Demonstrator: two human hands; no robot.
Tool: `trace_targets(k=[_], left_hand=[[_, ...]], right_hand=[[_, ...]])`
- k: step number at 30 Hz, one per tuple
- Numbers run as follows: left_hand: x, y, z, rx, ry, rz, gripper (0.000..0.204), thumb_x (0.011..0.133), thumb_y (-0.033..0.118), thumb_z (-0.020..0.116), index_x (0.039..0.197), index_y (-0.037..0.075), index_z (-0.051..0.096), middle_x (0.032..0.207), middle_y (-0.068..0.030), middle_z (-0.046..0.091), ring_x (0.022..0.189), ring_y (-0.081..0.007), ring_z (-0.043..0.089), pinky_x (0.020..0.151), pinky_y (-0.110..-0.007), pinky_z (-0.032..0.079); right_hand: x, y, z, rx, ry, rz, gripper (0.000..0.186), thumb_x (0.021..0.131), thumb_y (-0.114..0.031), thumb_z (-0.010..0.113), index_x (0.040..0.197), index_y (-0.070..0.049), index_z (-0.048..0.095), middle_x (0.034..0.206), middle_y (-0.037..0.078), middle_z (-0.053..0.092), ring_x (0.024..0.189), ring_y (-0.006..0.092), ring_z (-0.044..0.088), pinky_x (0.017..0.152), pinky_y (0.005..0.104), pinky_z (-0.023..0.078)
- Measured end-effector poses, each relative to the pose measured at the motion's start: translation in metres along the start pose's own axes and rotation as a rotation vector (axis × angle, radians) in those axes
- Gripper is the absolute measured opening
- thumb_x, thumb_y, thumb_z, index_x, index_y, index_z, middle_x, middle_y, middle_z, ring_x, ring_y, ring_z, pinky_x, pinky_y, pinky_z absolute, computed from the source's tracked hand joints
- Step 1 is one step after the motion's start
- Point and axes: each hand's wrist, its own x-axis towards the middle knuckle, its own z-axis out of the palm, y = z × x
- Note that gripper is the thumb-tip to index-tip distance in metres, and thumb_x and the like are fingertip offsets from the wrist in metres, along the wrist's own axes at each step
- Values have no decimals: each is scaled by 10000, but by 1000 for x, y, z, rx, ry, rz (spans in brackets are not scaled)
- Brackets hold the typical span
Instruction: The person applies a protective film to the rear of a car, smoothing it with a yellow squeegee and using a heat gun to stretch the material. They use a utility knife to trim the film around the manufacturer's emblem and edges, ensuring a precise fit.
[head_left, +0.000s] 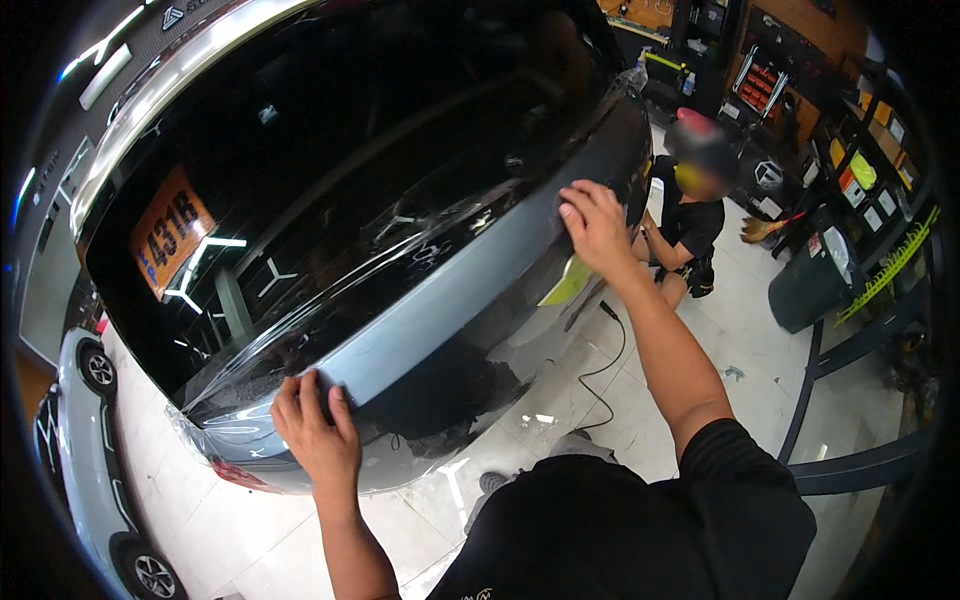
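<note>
A long smooth grey-blue strip (440, 298) lies across the back of a dark car (440, 395), below its rear window (330, 130). At the strip's near left end my left hand (318, 428) is closed, its thumb and fingers pinching the edge. My right hand (597, 228) grips the far right end with bent fingers. A little dark material shows between the fingers of both hands; what it is I cannot tell. Clear plastic film (225, 390) covers the bodywork along the window's lower edge. Under my right wrist sits a yellow-green patch (566, 282) on the car.
A person (690, 215) in black crouches by the car's right corner. Behind are a dark bin (812, 282), a loaded shelf (870, 160) and a dark metal frame (860, 465). A black cable (612, 385) trails over the tiled floor. Another car (95, 450) stands left.
</note>
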Motion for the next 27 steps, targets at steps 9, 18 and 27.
trace_targets(k=[9, 18, 27], left_hand=[[-71, 113, 22, -286, -303, 21, 306, 905, 91, 580, 1189, -25, 574, 1151, -212, 569, 1085, -380, 527, 968, -452, 396], [-389, 0, 277, -287, -1777, 87, 358, 911, 274, 596, 1195, 56, 615, 1029, -248, 640, 959, -385, 630, 827, -437, 508], [-260, 47, 354, -235, -1948, 17, 384, 930, 285, 575, 1212, 25, 587, 987, -149, 630, 872, -280, 623, 728, -378, 496]], right_hand=[[-174, 201, -12, 68, -22, 601, 263, 945, -234, 525, 1049, -28, 651, 1062, 201, 622, 1019, 389, 570, 911, 443, 447], [-525, 189, -82, 97, -1504, 1083, 397, 813, -250, 483, 997, 26, 701, 1081, 266, 653, 1018, 390, 635, 903, 458, 492], [-602, 101, -189, -117, -502, 1511, 299, 880, -286, 525, 911, -22, 662, 887, 209, 674, 858, 392, 646, 765, 473, 507]])
